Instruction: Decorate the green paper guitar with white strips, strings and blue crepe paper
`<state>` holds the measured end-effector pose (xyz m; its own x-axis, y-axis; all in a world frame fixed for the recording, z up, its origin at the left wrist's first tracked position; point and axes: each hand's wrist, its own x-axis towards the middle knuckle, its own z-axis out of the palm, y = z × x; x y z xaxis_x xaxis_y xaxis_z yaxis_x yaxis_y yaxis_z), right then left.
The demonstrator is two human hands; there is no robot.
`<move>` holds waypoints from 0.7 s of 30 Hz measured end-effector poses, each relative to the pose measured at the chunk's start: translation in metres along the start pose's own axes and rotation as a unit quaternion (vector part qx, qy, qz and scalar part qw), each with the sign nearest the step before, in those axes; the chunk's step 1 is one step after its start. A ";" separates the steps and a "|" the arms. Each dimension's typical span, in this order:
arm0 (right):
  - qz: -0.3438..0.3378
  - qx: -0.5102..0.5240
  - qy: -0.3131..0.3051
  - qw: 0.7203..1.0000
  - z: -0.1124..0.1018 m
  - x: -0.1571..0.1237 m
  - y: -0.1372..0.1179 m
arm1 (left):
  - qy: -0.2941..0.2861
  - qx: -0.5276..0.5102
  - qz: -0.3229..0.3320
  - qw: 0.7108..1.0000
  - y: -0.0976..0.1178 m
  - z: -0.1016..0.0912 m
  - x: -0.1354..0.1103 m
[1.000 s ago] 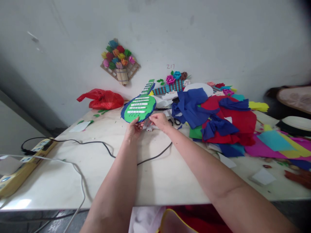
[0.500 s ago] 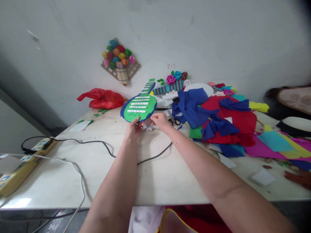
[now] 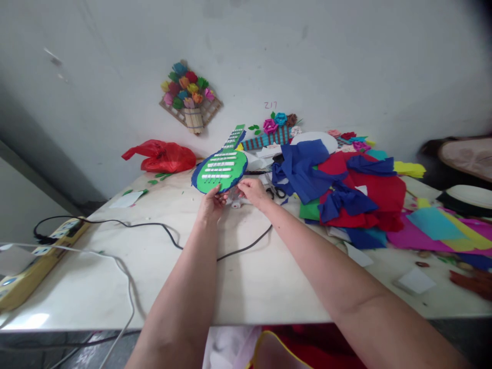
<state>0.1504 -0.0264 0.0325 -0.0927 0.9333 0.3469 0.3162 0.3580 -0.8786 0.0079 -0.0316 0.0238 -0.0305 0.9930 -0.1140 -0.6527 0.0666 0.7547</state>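
A green paper guitar (image 3: 236,170) with a dark blue edge and white strips across its body and neck is held up over the table, its neck pointing away and to the right. My left hand (image 3: 213,201) grips its lower rim, thumb on the green face and fingers beneath. My right hand (image 3: 251,190) is closed in a pinch at the guitar's lower right edge; what lies between the fingertips is too small to make out. Just under the guitar, a whitish, partly hidden object (image 3: 236,204) shows between my hands.
Black-handled scissors (image 3: 280,192) lie right of my hand. Beyond are heaped blue crepe paper (image 3: 307,166) and red paper (image 3: 384,192). At left are a red plastic bag (image 3: 167,158) and a power strip (image 3: 57,251); a black cable (image 3: 154,224) crosses the table.
The guitar has tilted very slightly. Both hands stay in almost the same place, with the right fingers still at its edge.
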 end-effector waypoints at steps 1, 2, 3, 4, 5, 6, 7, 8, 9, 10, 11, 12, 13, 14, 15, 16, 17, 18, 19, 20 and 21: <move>0.003 0.005 -0.004 1.000 -0.001 -0.001 -0.001 | 0.000 0.001 0.000 1.000 0.000 -0.001 0.001; 0.005 0.007 -0.005 1.000 -0.001 -0.002 -0.002 | -0.001 0.002 0.000 1.000 0.000 -0.001 0.001; 0.005 0.005 -0.003 1.000 -0.001 -0.002 -0.003 | -0.002 0.004 0.002 1.000 0.000 -0.002 0.002; 0.002 0.000 0.001 1.000 -0.001 -0.002 -0.003 | -0.004 0.006 0.004 1.000 -0.001 -0.002 0.003; -0.002 -0.006 0.006 1.000 -0.001 -0.002 -0.002 | -0.005 0.008 0.005 1.000 -0.001 -0.003 0.003; -0.007 -0.015 0.012 1.000 -0.001 -0.002 -0.002 | -0.006 0.011 0.006 1.000 -0.001 -0.003 0.004; -0.013 -0.024 0.018 0.999 -0.001 -0.002 -0.001 | -0.008 0.014 0.005 1.000 -0.001 -0.003 0.004; -0.017 -0.034 0.024 0.999 -0.001 -0.001 0.000 | -0.009 0.016 0.004 1.000 -0.001 -0.003 0.004; -0.019 -0.044 0.027 0.998 -0.001 -0.001 0.001 | -0.010 0.019 0.004 1.000 -0.001 -0.003 0.004; -0.021 -0.054 0.031 0.998 0.000 -0.001 0.002 | -0.011 0.021 0.004 1.000 -0.001 -0.003 0.004; -0.021 -0.064 0.033 0.997 0.000 0.000 0.002 | -0.013 0.022 0.005 1.000 -0.001 -0.003 0.004; -0.020 -0.072 0.035 0.997 0.000 0.000 0.002 | -0.015 0.023 0.007 1.000 -0.001 -0.003 0.003; -0.018 -0.079 0.037 0.996 0.000 0.000 0.002 | -0.015 0.024 0.008 1.000 -0.001 -0.002 0.003; -0.016 -0.085 0.039 0.996 0.000 0.000 0.002 | -0.015 0.024 0.009 1.000 -0.001 -0.002 0.003; -0.015 -0.090 0.041 0.995 0.000 0.000 0.002 | -0.015 0.024 0.009 1.000 -0.001 -0.002 0.003; -0.014 -0.095 0.045 0.994 0.001 -0.001 0.002 | -0.015 0.025 0.008 1.000 -0.001 -0.002 0.003; -0.013 -0.100 0.048 0.994 0.001 -0.001 0.001 | -0.015 0.025 0.008 1.000 -0.001 -0.002 0.003; -0.014 -0.106 0.052 0.993 0.001 -0.001 0.001 | -0.015 0.025 0.008 1.000 -0.002 -0.002 0.003; -0.016 -0.114 0.055 0.992 0.001 -0.001 0.001 | -0.016 0.026 0.008 1.000 -0.002 -0.002 0.003; -0.018 -0.123 0.058 0.991 0.001 -0.002 0.001 | -0.017 0.026 0.008 0.999 -0.002 -0.002 0.003; -0.021 -0.133 0.062 0.989 0.001 -0.002 0.000 | -0.017 0.027 0.008 0.999 -0.002 -0.002 0.003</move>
<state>0.1502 -0.0284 0.0313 0.0008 0.9009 0.4341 0.5537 0.3611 -0.7504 0.0079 -0.0286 0.0209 -0.0143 0.9967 -0.0805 -0.6106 0.0550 0.7900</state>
